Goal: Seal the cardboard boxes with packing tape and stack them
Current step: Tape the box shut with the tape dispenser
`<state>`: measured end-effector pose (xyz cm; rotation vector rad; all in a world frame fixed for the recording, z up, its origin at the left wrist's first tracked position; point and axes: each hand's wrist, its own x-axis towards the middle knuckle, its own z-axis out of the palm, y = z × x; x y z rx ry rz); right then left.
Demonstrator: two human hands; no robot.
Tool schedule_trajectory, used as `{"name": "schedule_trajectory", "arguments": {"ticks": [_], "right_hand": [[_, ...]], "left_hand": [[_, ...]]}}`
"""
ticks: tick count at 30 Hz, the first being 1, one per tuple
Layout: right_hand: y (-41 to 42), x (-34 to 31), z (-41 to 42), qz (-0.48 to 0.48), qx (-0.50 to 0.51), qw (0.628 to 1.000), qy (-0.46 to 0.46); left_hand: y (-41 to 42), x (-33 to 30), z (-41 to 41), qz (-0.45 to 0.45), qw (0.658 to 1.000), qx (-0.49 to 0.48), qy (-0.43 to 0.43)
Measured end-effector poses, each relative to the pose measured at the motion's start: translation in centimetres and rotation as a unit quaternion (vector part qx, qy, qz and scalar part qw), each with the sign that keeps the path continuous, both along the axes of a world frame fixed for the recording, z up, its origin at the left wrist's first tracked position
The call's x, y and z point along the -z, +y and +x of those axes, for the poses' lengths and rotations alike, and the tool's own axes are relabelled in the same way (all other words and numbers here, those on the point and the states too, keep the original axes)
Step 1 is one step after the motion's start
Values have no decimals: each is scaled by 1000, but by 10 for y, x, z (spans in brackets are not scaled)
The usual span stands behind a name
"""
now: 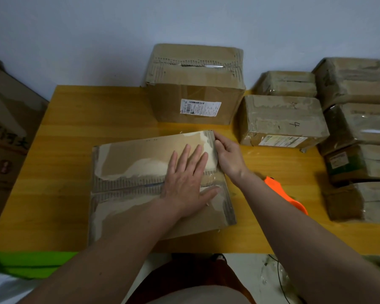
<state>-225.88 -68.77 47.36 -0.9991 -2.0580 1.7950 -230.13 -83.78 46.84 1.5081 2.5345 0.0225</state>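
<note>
A wide, flat cardboard box (130, 172) lies on the yellow table (75, 119) in front of me, its top flaps meeting along a seam covered with clear tape. My left hand (188, 183) presses flat on the top near the right end of the seam, fingers spread. My right hand (227, 155) grips the box's right edge near its far corner. An orange tape dispenser (283, 193) lies on the table to the right, partly hidden behind my right forearm.
A tall taped box (195, 88) with a white label stands at the table's back. Several taped boxes (281, 121) are stacked at the right, reaching past the table's edge. A printed carton (7, 132) stands at left; something green (29, 262) lies near the front left corner.
</note>
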Motion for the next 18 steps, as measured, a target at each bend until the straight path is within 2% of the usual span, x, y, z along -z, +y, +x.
{"name": "schedule_trajectory", "arguments": {"ticks": [2, 4, 6, 8, 10, 11, 15, 18], "right_hand": [[5, 2, 2, -5, -17, 1000, -4], [12, 3, 2, 112, 27, 993, -15], [13, -2, -3, 265, 44, 963, 22], [15, -7, -16, 324, -45, 945, 29], [18, -9, -29, 312, -145, 938, -36], [21, -8, -33, 299, -156, 940, -57], [14, -1, -35, 235, -60, 969, -38], [9, 5, -43, 166, -92, 979, -79]], "left_hand": [[0, 0, 0, 4, 1000, -1, -2], [0, 0, 0, 2, 1000, 0, -7], [0, 0, 0, 1, 1000, -1, -8], [1, -1, -1, -5, 1000, -1, -6], [1, -1, 0, -9, 1000, -4, -5], [2, -1, 1, -7, 1000, -5, -5], [2, 1, 3, -4, 1000, -10, -7], [3, 2, 0, -11, 1000, -7, -2]]}}
